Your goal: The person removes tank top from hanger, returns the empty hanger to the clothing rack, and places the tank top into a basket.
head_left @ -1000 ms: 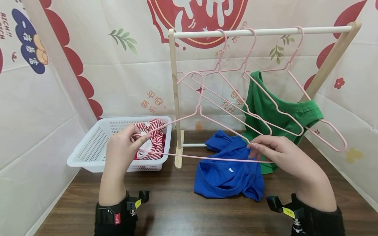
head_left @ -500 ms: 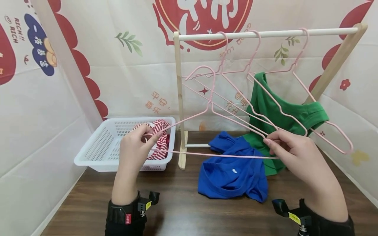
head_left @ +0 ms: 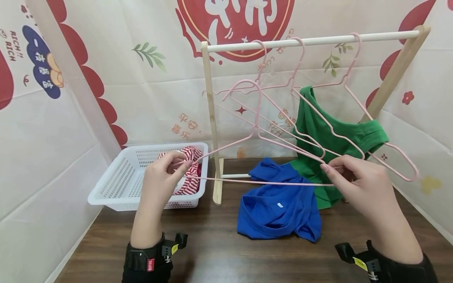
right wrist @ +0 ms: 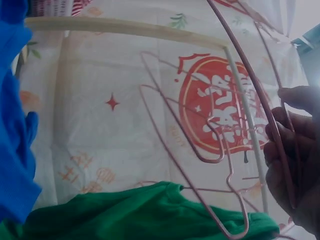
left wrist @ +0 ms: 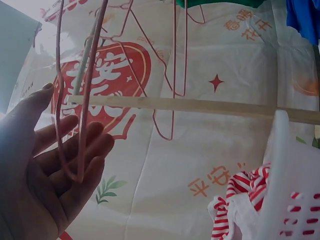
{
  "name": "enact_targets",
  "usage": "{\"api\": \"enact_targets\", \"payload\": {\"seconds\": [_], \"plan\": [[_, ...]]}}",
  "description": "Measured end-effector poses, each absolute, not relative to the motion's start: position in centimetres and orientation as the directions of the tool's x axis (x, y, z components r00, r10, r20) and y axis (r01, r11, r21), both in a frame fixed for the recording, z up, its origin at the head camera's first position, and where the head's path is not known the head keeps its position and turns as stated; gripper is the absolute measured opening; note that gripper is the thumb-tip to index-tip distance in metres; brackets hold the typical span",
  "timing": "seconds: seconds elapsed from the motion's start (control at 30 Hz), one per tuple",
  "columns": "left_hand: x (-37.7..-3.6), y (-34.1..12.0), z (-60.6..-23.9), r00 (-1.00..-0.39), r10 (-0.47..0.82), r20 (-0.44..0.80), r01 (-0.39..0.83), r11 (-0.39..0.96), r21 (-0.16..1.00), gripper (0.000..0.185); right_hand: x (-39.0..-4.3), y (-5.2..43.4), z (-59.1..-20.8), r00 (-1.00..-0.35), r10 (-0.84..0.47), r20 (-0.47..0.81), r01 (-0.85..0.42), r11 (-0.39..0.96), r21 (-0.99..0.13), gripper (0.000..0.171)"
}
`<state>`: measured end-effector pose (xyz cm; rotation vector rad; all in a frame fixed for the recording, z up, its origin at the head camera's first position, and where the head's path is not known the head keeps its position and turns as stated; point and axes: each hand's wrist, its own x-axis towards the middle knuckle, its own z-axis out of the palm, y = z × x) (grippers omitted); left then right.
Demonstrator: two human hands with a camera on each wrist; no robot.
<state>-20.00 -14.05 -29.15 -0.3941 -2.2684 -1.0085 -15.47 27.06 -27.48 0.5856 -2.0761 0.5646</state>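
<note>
The left hand (head_left: pixel 163 179) is pinched on the left end of a pink wire hanger (head_left: pixel 257 135), thumb and fingertips closed on the wire, and the right hand (head_left: pixel 357 182) is pinched on its right end, fingers curled round the bottom bar. The hanger is held level in the air between both hands, hook up and free of the rail, above the blue shirt (head_left: pixel 279 210), which lies crumpled on the dark wooden table (head_left: pixel 212 255). The step in hand is judged to be readying the hanger for a garment; the next move probably calls for one hand to be freed and the blue shirt's neck opening to be found, with the hanger kept steady in the other. Both forearms are reached forward from the bottom edge, wrists raised, palms turned inward, black wrist straps worn. Behind the hanger a wooden rack (head_left: pixel 212 118) is stood, its rail (head_left: pixel 318 39) carrying three more pink hangers, one with a green shirt (head_left: pixel 332 133) partly draped on it. At left a white basket (head_left: pixel 120 181) is set on the table, with a red-and-white striped garment (head_left: pixel 189 173) in it, just behind the left hand.
</note>
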Motion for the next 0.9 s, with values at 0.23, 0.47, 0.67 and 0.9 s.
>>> {"api": "enact_targets", "payload": {"seconds": [0.23,0.47,0.67,0.9], "plan": [[-20.0,-14.9,-29.5,-0.827,-0.033,0.561,0.409,0.649,0.641,0.045,-15.5,28.3,-27.8,-0.442,-0.039,0.896,-0.620,0.735,-0.274,0.012],[-20.0,-14.5,-29.7,-0.833,0.007,0.553,0.432,0.634,0.642,0.039,-14.9,28.9,-27.5,-0.423,0.099,0.901,-0.554,0.759,-0.344,0.009],[-20.2,-13.9,-29.7,-0.820,0.029,0.571,0.451,0.647,0.615,0.036,-14.5,29.5,-27.3,-0.413,0.261,0.872,-0.450,0.775,-0.445,0.018],[-20.3,-13.3,-29.8,-0.823,0.067,0.564,0.467,0.646,0.604,0.032,-14.3,30.5,-27.3,-0.407,0.470,0.783,-0.259,0.763,-0.592,0.017]]}}
